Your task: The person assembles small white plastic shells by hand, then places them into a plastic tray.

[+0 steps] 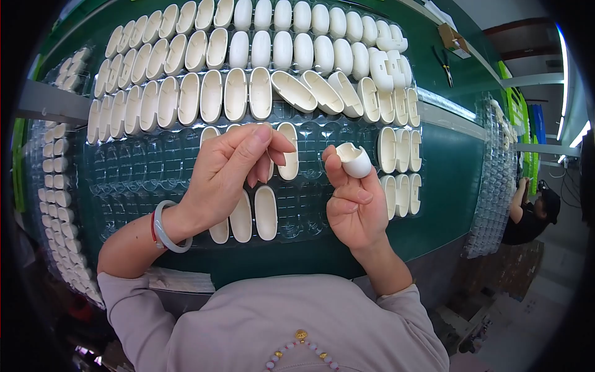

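Note:
My right hand grips a small white plastic shell between thumb and fingers, its notched open end tilted up and to the left. Over the middle of the clear tray, my left hand is closed, with thumb and forefinger pressed together; whether anything lies between them is hidden. Just beyond its fingertips lies an oval white shell, hollow side up. More hollow shells, one of them a long oval shell, rest in the tray below that hand, partly covered by it.
Rows of white shells fill the far part of the clear plastic tray, some hollow side up, some domed. More trays of shells stand at the left. Pliers and a small cardboard box lie far right. Another person works at the right.

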Motion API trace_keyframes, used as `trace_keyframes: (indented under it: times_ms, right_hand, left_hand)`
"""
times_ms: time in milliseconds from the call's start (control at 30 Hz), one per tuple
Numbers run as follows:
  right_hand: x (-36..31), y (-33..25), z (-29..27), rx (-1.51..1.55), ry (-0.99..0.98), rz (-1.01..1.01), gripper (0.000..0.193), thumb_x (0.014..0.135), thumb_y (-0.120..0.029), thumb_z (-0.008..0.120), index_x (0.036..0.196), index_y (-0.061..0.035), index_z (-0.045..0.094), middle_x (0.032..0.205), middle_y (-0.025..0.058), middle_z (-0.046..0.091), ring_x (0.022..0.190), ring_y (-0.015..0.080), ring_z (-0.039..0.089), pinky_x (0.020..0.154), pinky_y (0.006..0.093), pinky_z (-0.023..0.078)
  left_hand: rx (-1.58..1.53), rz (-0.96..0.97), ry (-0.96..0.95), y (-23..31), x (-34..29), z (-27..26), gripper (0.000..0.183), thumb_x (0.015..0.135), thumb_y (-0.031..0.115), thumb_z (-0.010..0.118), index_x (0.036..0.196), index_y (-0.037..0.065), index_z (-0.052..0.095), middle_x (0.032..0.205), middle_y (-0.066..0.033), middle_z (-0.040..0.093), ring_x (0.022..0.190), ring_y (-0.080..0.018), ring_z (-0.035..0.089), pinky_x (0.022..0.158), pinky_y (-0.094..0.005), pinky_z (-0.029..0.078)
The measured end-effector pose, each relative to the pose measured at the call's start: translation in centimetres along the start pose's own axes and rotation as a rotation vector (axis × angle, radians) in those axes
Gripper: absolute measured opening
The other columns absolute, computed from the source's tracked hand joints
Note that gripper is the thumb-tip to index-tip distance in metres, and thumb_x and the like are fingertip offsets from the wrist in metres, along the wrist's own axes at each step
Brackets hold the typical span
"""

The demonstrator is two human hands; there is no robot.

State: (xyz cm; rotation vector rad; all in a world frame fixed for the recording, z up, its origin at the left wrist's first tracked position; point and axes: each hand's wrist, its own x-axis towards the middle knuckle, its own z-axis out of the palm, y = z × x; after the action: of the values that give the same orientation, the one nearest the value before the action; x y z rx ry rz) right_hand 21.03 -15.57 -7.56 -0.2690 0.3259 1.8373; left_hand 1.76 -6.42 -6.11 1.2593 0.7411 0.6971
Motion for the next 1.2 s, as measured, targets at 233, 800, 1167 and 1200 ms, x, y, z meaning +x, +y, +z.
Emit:
trace_keyframes:
  times_ms: [233, 800, 1167, 1200]
  right_hand:
    - [0.0, 0.0, 0.0, 0.012, 0.039, -0.015, 0.045, 0.099, -0.04, 0.028, 0.121, -0.0057, 0.047, 0.118, 0.0143, 0.058, 0.061, 0.0046, 0.055, 0.058, 0.0224, 0.047]
    - [-0.1, 1.6, -0.3, -0.221, -0.075, 0.146, 0.035, 0.099, -0.031, 0.036, 0.118, -0.0034, 0.044, 0.102, 0.0063, 0.051, 0.07, 0.0112, 0.045, 0.058, 0.0255, 0.039]
    - [-0.1, 2.0, -0.7, -0.162, -0.084, 0.18, 0.038, 0.1, -0.031, 0.032, 0.125, -0.0043, 0.039, 0.106, 0.0097, 0.051, 0.072, 0.0132, 0.046, 0.062, 0.0263, 0.041]
    - [0.0, 2.0, -0.8, -0.178, -0.09, 0.189, 0.039, 0.1, -0.031, 0.032, 0.127, -0.0042, 0.037, 0.107, 0.0105, 0.051, 0.072, 0.0131, 0.046, 0.063, 0.0265, 0.041]
  left_hand:
    - [0.021, -0.044, -0.015, 0.2, 0.1, -0.2, 0.033, 0.098, 0.025, 0.04, 0.096, 0.0, 0.063, 0.079, -0.0021, 0.059, 0.062, -0.0032, 0.048, 0.056, -0.0173, 0.039]
    - [0.334, 0.357, -0.134, -1.0, -0.3, 0.1, 0.024, 0.074, 0.01, 0.074, 0.098, 0.01, 0.067, 0.114, -0.0066, 0.05, 0.102, -0.0169, 0.05, 0.083, -0.0278, 0.044]
    - [0.311, 0.336, -0.073, -1.1, -0.3, 0.6, 0.018, 0.078, 0.022, 0.071, 0.09, 0.01, 0.067, 0.104, -0.0038, 0.055, 0.1, -0.0196, 0.05, 0.085, -0.0317, 0.04]
    - [0.301, 0.319, -0.072, -1.1, -0.4, 0.5, 0.018, 0.078, 0.022, 0.071, 0.09, 0.01, 0.066, 0.104, -0.004, 0.056, 0.1, -0.0197, 0.05, 0.085, -0.0317, 0.04]
